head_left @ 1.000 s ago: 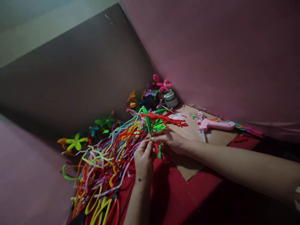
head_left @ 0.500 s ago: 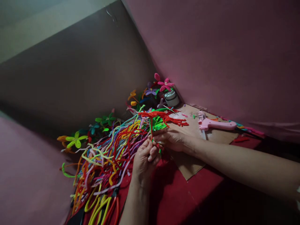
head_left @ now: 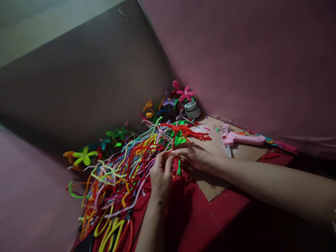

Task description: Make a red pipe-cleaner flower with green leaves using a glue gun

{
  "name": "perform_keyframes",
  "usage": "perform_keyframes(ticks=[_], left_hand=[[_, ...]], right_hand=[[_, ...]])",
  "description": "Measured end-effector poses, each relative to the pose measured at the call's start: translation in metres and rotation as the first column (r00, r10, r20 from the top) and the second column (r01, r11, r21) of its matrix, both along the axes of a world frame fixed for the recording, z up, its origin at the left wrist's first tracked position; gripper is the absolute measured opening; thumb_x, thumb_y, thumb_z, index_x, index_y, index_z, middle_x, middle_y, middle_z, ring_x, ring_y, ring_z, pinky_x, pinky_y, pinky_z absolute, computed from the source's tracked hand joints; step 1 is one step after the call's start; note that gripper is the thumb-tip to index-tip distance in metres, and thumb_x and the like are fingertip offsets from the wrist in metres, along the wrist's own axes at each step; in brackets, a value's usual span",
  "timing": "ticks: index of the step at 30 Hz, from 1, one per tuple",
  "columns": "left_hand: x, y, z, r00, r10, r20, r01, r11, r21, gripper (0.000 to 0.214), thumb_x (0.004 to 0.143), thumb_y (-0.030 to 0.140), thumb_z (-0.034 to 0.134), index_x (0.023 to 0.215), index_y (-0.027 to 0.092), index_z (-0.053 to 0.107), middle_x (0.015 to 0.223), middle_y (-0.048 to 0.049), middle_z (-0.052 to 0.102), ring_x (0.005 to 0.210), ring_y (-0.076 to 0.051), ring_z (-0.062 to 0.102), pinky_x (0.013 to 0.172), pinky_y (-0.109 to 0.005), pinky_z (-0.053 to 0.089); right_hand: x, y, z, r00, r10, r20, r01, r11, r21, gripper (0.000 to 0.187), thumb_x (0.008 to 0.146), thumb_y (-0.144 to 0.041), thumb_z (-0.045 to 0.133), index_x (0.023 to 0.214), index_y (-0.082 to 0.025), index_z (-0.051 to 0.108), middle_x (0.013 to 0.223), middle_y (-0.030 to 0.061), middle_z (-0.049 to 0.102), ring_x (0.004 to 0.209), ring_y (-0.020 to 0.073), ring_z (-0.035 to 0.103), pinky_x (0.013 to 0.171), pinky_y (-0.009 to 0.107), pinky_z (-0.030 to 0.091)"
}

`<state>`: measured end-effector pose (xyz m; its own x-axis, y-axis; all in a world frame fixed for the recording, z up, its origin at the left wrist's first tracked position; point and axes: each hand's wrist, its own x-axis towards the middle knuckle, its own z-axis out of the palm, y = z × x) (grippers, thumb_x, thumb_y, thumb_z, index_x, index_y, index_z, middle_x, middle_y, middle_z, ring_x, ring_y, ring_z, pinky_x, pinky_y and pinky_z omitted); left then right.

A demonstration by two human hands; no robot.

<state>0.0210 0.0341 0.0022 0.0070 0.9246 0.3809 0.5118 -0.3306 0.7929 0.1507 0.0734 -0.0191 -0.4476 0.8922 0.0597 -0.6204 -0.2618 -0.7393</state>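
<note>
Both hands meet over a red cloth, pinching the stem of a red pipe-cleaner flower (head_left: 176, 128) with a green stem end (head_left: 179, 168) poking out below. My left hand (head_left: 161, 176) has its fingers closed on the stem from the near side. My right hand (head_left: 193, 155) pinches the same stem from the right, just under the red petals. A big tangle of coloured pipe cleaners (head_left: 123, 168) lies directly left of the hands.
A pink glue gun (head_left: 243, 139) rests on a cardboard sheet (head_left: 210, 189) to the right. Finished pipe-cleaner flowers (head_left: 183, 93) and a small grey jar (head_left: 193, 110) stand in the corner. More flowers (head_left: 83, 156) lie at far left. Walls close in behind.
The green leaf that stood beside the red flower has been folded down out of sight. Both hands shifted slightly on the stem, and the flower tilted a little to the right.
</note>
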Motion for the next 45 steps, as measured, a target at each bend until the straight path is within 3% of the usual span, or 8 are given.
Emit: perform_keyframes(ticks=[5, 11, 17, 23, 30, 39, 42, 45], left_hand=[[0.0, -0.001, -0.013, 0.714, 0.328, -0.619, -0.061, 0.91, 0.411, 0.029, 0.085, 0.033, 0.049, 0.104, 0.015, 0.058, 0.083, -0.0101, 0.067, 0.07, -0.02, 0.062, 0.059, -0.026, 0.038], [0.0, -0.003, -0.015, 0.46, 0.483, -0.745, 0.012, 0.836, 0.549, 0.023, 0.089, 0.024, 0.042, 0.089, 0.014, 0.062, 0.061, -0.0057, 0.063, 0.053, -0.017, 0.056, 0.049, -0.026, 0.028], [-0.005, 0.001, -0.016, 0.716, 0.366, -0.594, -0.049, 0.876, 0.48, 0.018, 0.085, 0.017, 0.044, 0.079, 0.017, 0.061, 0.058, -0.0011, 0.058, 0.048, -0.012, 0.05, 0.049, -0.023, 0.029], [-0.003, -0.001, -0.004, 0.996, 0.083, -0.024, -0.082, 0.995, 0.06, 0.017, 0.081, 0.031, 0.053, 0.071, 0.018, 0.059, 0.05, 0.0051, 0.046, 0.044, -0.008, 0.04, 0.045, -0.02, 0.032], [0.005, -0.004, 0.005, 0.777, -0.063, 0.626, 0.284, 0.923, -0.259, 0.02, 0.075, 0.033, 0.062, 0.072, 0.016, 0.054, 0.042, 0.0093, 0.038, 0.032, -0.003, 0.026, 0.033, -0.014, 0.024], [0.002, -0.002, 0.005, 0.564, -0.081, 0.822, 0.563, 0.765, -0.312, 0.017, 0.076, 0.026, 0.062, 0.071, 0.013, 0.053, 0.043, 0.0111, 0.031, 0.032, -0.001, 0.009, 0.025, -0.013, 0.023], [0.002, -0.002, 0.005, 0.64, -0.109, 0.761, 0.541, 0.767, -0.345, 0.018, 0.077, 0.03, 0.06, 0.072, 0.015, 0.052, 0.044, 0.0111, 0.03, 0.032, -0.002, 0.011, 0.027, -0.015, 0.023], [0.004, -0.003, 0.003, 0.883, -0.136, 0.45, 0.3, 0.9, -0.317, 0.023, 0.081, 0.036, 0.052, 0.068, 0.017, 0.05, 0.046, 0.008, 0.036, 0.034, -0.005, 0.025, 0.035, -0.018, 0.029]], right_hand=[[-0.004, -0.004, 0.003, 0.996, -0.088, 0.02, 0.09, 0.984, -0.155, 0.01, 0.058, -0.017, 0.069, 0.065, -0.014, 0.063, 0.058, -0.0014, 0.059, 0.048, 0.0083, 0.05, 0.047, 0.022, 0.034], [-0.009, -0.002, -0.006, 0.986, -0.155, 0.056, 0.163, 0.969, -0.186, 0.015, 0.055, -0.015, 0.073, 0.059, -0.015, 0.058, 0.055, -0.003, 0.057, 0.049, 0.0074, 0.048, 0.048, 0.022, 0.034], [-0.005, -0.008, 0.002, 0.983, -0.135, 0.127, 0.143, 0.988, -0.059, 0.017, 0.056, -0.022, 0.075, 0.067, -0.013, 0.066, 0.058, -0.0022, 0.06, 0.053, 0.0076, 0.048, 0.05, 0.021, 0.033], [-0.002, -0.004, 0.001, 0.997, -0.042, 0.061, 0.025, 0.966, 0.258, 0.023, 0.062, -0.03, 0.072, 0.08, -0.014, 0.07, 0.076, 0.0028, 0.068, 0.078, 0.016, 0.057, 0.072, 0.028, 0.041], [-0.002, 0.003, -0.007, 0.995, 0.027, 0.092, -0.042, 0.986, 0.164, 0.022, 0.062, -0.027, 0.072, 0.08, -0.014, 0.07, 0.071, 0.0029, 0.066, 0.066, 0.0135, 0.056, 0.063, 0.027, 0.04], [0.006, 0.004, -0.003, 0.988, 0.138, 0.067, -0.146, 0.979, 0.144, 0.019, 0.063, -0.022, 0.072, 0.079, -0.013, 0.068, 0.068, 0.0011, 0.064, 0.063, 0.0102, 0.056, 0.064, 0.026, 0.039], [0.004, 0.005, -0.008, 0.994, 0.102, 0.04, -0.107, 0.978, 0.177, 0.017, 0.064, -0.023, 0.072, 0.076, -0.012, 0.067, 0.068, 0.002, 0.065, 0.062, 0.0117, 0.058, 0.067, 0.028, 0.042], [0.001, 0.005, -0.011, 0.997, 0.066, 0.038, -0.07, 0.991, 0.113, 0.017, 0.064, -0.025, 0.072, 0.074, -0.012, 0.066, 0.066, 0.0024, 0.065, 0.057, 0.0128, 0.059, 0.062, 0.028, 0.044]])
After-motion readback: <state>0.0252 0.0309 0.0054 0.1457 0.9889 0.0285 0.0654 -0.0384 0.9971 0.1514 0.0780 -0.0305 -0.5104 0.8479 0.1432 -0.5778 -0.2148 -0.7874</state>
